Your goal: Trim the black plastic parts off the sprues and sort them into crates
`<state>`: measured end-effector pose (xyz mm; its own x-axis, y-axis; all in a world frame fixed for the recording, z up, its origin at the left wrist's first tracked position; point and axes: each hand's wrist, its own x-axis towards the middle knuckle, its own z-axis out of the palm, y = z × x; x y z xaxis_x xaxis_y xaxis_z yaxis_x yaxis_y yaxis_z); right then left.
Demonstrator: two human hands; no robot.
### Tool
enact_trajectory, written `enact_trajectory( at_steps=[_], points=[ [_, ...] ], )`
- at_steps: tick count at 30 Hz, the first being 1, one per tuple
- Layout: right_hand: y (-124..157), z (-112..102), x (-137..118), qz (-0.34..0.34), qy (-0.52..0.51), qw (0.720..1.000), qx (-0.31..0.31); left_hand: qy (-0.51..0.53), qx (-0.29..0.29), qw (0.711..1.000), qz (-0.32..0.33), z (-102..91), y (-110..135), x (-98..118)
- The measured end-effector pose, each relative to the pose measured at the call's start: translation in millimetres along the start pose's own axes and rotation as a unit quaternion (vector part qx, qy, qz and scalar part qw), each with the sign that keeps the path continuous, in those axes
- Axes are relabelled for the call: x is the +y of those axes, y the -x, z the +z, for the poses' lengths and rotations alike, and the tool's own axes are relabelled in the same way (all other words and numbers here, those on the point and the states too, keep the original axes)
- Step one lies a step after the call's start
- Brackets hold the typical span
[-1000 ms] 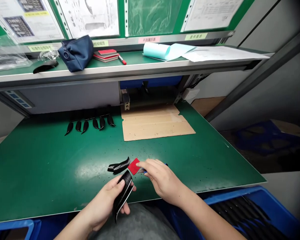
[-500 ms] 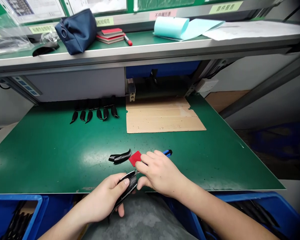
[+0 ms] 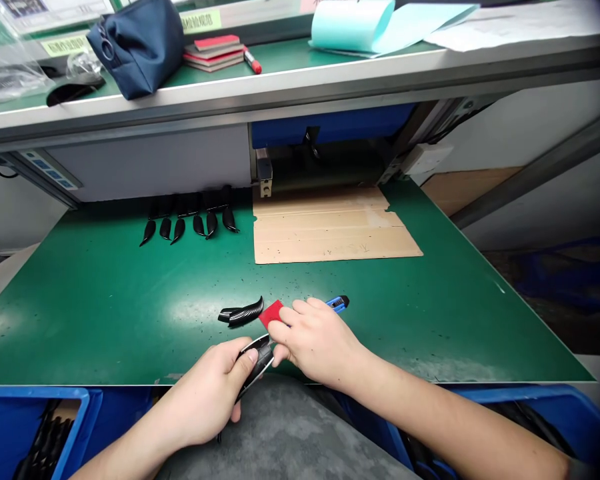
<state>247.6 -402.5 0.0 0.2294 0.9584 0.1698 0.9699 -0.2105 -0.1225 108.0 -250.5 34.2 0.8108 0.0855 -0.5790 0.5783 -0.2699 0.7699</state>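
My left hand (image 3: 215,390) is closed round a black curved plastic shell part (image 3: 260,359) with a pale rim, thumb pressed on its inner face. My right hand (image 3: 313,340) is pinched at the shell's upper end. Between its thumb and forefinger shows a small greyish, thin-tipped tool (image 3: 273,341), mostly hidden by the fingers. Just beyond the right fingertips lies a red square piece (image 3: 271,314), partly covered. A blue utility knife (image 3: 338,304) shows behind the right knuckles, its other end hidden. Left of the red piece rest glossy black ribbed, curved parts (image 3: 243,313).
Several black curved parts (image 3: 199,225) stand in a row at the back of the green table (image 3: 105,300). A cardboard sheet (image 3: 330,233) lies right of them. Blue bins (image 3: 83,417) holding black parts sit below the front edge. A shelf above carries a navy pouch (image 3: 140,50).
The camera view has shifted slightly. Both hands stay at the shell, which is turned a little in my left hand. More of the blue knife shows beyond my right hand.
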Motion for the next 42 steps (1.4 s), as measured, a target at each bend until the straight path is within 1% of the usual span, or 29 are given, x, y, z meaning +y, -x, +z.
enact_trajectory(
  at_steps=[6,8,9,10,12,14,15,16,17,18,21,24,26,28,32,37,42],
  points=[
    [1.3,9.3,3.6,0.023,-0.031,0.998,-0.057,-0.065,0.012,0.998,-0.020,0.9,-9.0,3.2],
    [1.0,10.9,8.5,0.031,-0.088,0.992,-0.081,-0.074,0.010,0.997,-0.025,0.7,-12.0,6.5],
    [1.0,11.6,11.9,0.030,-0.141,0.985,-0.095,-0.075,0.009,0.997,-0.022,0.3,-13.5,8.4],
    [1.2,12.5,15.8,0.025,-0.206,0.972,-0.108,-0.074,0.009,0.997,-0.015,-0.2,-15.0,10.4],
    [2.7,15.4,23.4,0.018,-0.353,0.928,-0.121,-0.074,0.012,0.997,0.007,-1.5,-18.1,13.7],
    [5.5,19.9,28.6,0.042,-0.465,0.878,-0.101,-0.070,0.017,0.997,0.022,-2.8,-21.1,15.2],
    [7.1,22.4,29.7,0.062,-0.496,0.862,-0.082,-0.063,0.018,0.998,0.023,-3.4,-22.6,15.0],
    [8.7,24.8,29.8,0.084,-0.507,0.856,-0.060,-0.052,0.020,0.998,0.023,-3.9,-23.9,14.1],
    [10.1,27.0,28.7,0.102,-0.500,0.859,-0.037,-0.039,0.024,0.999,0.023,-4.3,-25.2,12.7],
    [11.1,28.8,26.8,0.115,-0.477,0.871,-0.015,-0.021,0.028,0.999,0.024,-4.6,-26.2,11.0],
    [11.4,31.9,18.6,0.121,-0.366,0.922,0.026,0.062,0.035,0.997,0.028,-4.6,-28.2,7.1],
    [8.1,32.8,13.2,0.101,-0.250,0.963,0.027,0.154,0.014,0.988,0.025,-4.0,-28.8,8.3],
    [5.5,32.7,13.0,0.091,-0.183,0.979,0.021,0.197,0.003,0.980,0.015,-3.4,-29.0,10.6],
    [3.6,32.3,14.9,0.078,-0.138,0.987,0.013,0.237,0.004,0.972,0.005,-2.5,-29.4,11.1],
    [1.8,30.1,18.1,0.056,-0.085,0.995,0.002,0.288,0.035,0.957,0.005,0.5,-29.5,4.9],
    [-0.2,25.0,14.6,0.070,-0.009,0.997,0.025,0.312,0.067,0.948,-0.005,3.4,-26.3,0.6],
    [-3.6,21.4,10.9,0.066,0.001,0.998,0.024,0.347,0.076,0.934,-0.023,6.5,-24.9,4.4]
  ],
)
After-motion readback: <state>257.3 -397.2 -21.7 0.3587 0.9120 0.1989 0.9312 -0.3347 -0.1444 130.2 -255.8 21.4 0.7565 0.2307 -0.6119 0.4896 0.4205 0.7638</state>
